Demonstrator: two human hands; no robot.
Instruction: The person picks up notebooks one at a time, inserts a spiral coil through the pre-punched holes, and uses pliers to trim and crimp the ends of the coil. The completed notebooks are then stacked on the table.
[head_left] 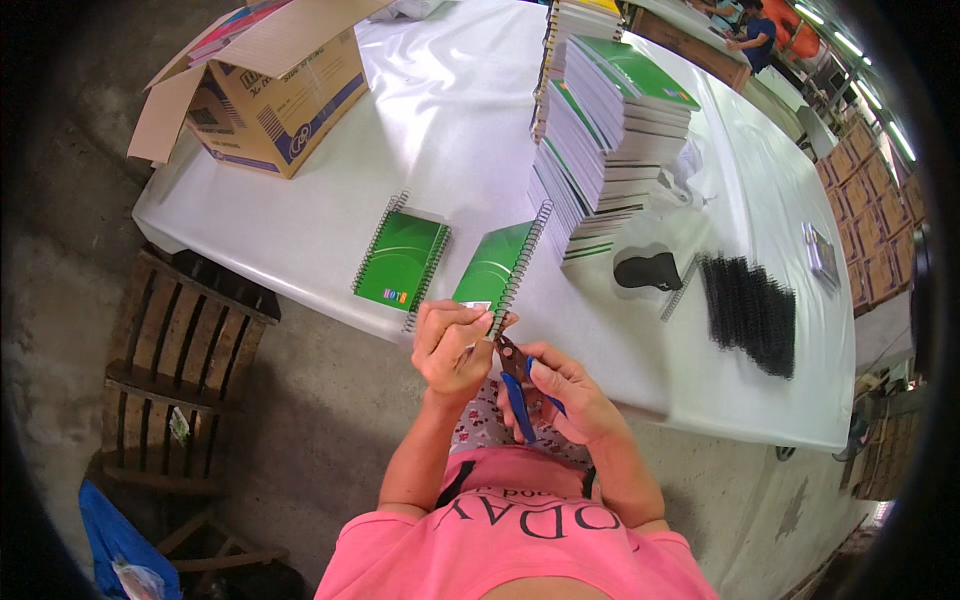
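Observation:
My left hand [452, 345] is closed on the lower end of a green notebook [493, 262], whose black wire coil runs down its right edge and sticks out past the top. Blue-handled pliers [517, 385] are in my right hand [577, 393]. Their dark jaws meet the coil's bottom end, right beside my left fingers; whether they bite on the wire I cannot tell. To the left, a second green notebook [402, 262] lies on the table with loose coils along its sides.
A tall stack of green notebooks [610, 130] stands at the back. Right of it lie a black pad [647, 271] and a heap of black coils [750, 315]. An open cardboard box [290, 110] sits at the far left of the white table [330, 215]. A wooden slatted chair [185, 340] stands left.

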